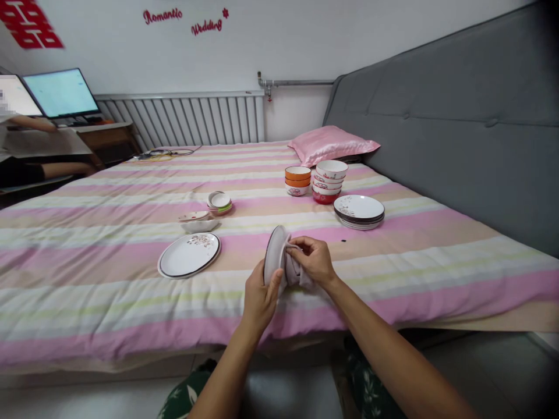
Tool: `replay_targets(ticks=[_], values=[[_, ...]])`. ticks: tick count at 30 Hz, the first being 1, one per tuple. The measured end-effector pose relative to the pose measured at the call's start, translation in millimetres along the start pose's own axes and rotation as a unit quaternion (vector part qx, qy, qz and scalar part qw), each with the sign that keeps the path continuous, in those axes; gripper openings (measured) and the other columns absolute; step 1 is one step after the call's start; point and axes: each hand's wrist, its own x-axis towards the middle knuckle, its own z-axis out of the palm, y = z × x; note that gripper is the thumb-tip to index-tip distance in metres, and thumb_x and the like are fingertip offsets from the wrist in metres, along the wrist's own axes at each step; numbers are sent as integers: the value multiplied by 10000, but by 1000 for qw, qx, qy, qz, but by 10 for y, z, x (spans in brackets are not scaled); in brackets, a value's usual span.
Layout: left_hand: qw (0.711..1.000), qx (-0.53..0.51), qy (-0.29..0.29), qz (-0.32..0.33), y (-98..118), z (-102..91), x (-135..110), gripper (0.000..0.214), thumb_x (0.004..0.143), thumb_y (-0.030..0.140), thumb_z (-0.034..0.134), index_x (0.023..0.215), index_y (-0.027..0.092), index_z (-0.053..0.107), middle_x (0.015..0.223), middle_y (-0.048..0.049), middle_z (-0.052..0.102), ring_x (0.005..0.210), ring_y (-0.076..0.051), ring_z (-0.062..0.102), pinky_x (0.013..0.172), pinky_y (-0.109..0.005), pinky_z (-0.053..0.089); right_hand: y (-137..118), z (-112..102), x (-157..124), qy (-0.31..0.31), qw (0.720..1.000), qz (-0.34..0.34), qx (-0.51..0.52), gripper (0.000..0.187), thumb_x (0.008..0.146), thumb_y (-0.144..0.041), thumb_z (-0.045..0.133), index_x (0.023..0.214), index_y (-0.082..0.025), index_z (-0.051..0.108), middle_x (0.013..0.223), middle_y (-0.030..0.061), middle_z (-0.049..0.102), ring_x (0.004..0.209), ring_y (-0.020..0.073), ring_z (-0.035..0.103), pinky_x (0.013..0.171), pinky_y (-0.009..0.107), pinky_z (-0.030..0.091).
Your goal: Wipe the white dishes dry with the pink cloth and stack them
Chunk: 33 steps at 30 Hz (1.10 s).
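My left hand (261,294) grips a plate (274,253) by its lower edge, thumb on the side facing right. The plate is tilted up almost on edge, with a dark line along its rim. My right hand (313,260) pinches a greyish cloth (293,270) against the plate's right side and upper rim. Folds of the cloth hang below my fingers and hide part of the plate. To the left, large oval plates (187,256) lie stacked on the bed. A stack of round plates (358,208) stands to the right.
On the striped bed (131,302) stand orange and white bowls (297,180), taller stacked bowls (332,174), small dishes (219,201) and a white dish (198,224). A pink pillow (332,144) lies by the grey headboard (437,110). Another person's arm (32,123) shows at the desk, far left.
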Motion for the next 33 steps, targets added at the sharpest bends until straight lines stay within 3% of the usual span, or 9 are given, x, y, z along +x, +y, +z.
replay_targets(ticks=[5, 10, 15, 24, 33], values=[[1000, -2, 7, -4, -17, -5, 7, 333, 844, 378, 468, 1053, 139, 567, 904, -64, 639, 793, -170, 583, 721, -253, 447, -77, 19, -44, -79, 996, 13, 45, 165, 642, -283, 711, 746, -163, 665, 741, 29, 674, 680, 144, 621, 658, 257, 490], [1000, -6, 22, -13, -31, -12, 21, 336, 831, 387, 491, 1052, 147, 570, 920, -60, 649, 804, -168, 592, 722, -249, 454, -144, 15, -88, -150, 988, 22, 15, 126, 668, -262, 682, 732, -154, 672, 682, 16, 653, 599, 114, 587, 569, 221, 456], [999, -10, 37, -34, -38, -20, 35, 338, 819, 401, 503, 1022, 141, 581, 903, -65, 655, 801, -174, 600, 717, -254, 459, -113, -5, -116, -208, 978, 23, -4, 115, 690, -250, 655, 742, -152, 683, 733, 32, 673, 634, 122, 600, 585, 222, 457], [997, -22, 53, -60, -73, -29, 61, 352, 782, 426, 546, 980, 137, 581, 809, -41, 637, 703, -160, 580, 635, -250, 459, -42, -33, -127, -258, 964, 51, -38, 136, 687, -236, 632, 768, -144, 692, 732, 38, 687, 650, 137, 622, 601, 224, 470], [997, 5, 60, -56, -63, -46, 78, 360, 763, 421, 574, 980, 135, 572, 811, -36, 638, 715, -157, 587, 654, -252, 466, 11, -99, -117, -285, 952, 52, -97, 115, 691, -179, 593, 752, -150, 686, 694, 30, 683, 640, 138, 622, 600, 216, 461]])
